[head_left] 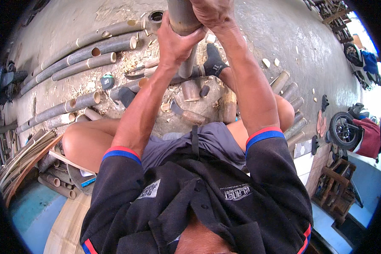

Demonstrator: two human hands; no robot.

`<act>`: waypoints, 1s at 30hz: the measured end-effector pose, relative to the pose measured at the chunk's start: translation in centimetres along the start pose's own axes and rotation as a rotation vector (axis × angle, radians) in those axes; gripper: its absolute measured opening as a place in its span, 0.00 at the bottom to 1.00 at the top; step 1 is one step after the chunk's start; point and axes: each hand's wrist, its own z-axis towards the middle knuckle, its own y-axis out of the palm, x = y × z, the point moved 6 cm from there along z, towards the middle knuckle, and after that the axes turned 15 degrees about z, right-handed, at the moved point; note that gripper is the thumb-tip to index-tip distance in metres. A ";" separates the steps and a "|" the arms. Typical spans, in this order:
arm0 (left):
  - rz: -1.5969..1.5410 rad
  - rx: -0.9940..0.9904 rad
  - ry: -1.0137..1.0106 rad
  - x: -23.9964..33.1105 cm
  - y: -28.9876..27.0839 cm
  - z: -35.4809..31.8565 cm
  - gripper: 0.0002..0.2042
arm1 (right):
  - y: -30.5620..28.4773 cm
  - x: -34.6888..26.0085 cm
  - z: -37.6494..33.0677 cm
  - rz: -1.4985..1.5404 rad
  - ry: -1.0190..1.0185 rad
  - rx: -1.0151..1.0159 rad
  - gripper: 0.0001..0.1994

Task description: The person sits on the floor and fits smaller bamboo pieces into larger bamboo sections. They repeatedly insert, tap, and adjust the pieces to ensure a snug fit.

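My left hand (176, 45) is wrapped around a thick grey-brown bamboo tube (183, 16), which runs out of view at the top edge. Below that hand, a narrower length of bamboo (188, 67) reaches toward the floor; whether it is the same piece I cannot tell. Against the tube's right side lies my right hand (213, 13), its fingers bent round it and partly cut off by the frame. Between my legs are a blade with a wooden handle (189, 115), a short bamboo piece (190, 90) and a small dark cylinder (204, 90). A knife (135, 75) rests left of my left forearm.
Long bamboo poles with cut openings (86, 51) lie on the left. Wood shavings (133, 59) litter the concrete. More bamboo tubes (290, 91) sit by my right knee. Bamboo strips (21, 161) are stacked at lower left. A motorbike wheel (342, 130) and wooden rack (335, 186) stand right.
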 end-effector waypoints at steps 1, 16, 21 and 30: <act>0.017 0.019 0.004 0.2 0.2 0.0 0.33 | -0.2 -0.2 0.1 0.002 0.027 -0.017 0.25; -0.023 0.021 -0.013 1.6 -0.9 -0.6 0.34 | -20.2 -6.0 -7.4 -0.698 0.611 -0.052 0.33; 0.036 0.098 -0.008 4.2 -0.1 1.7 0.36 | -36.7 -1.5 -27.9 -0.757 1.279 0.518 0.32; 0.123 0.191 0.051 -1.0 -2.0 7.6 0.31 | -28.0 8.0 -45.1 -0.937 1.435 0.328 0.33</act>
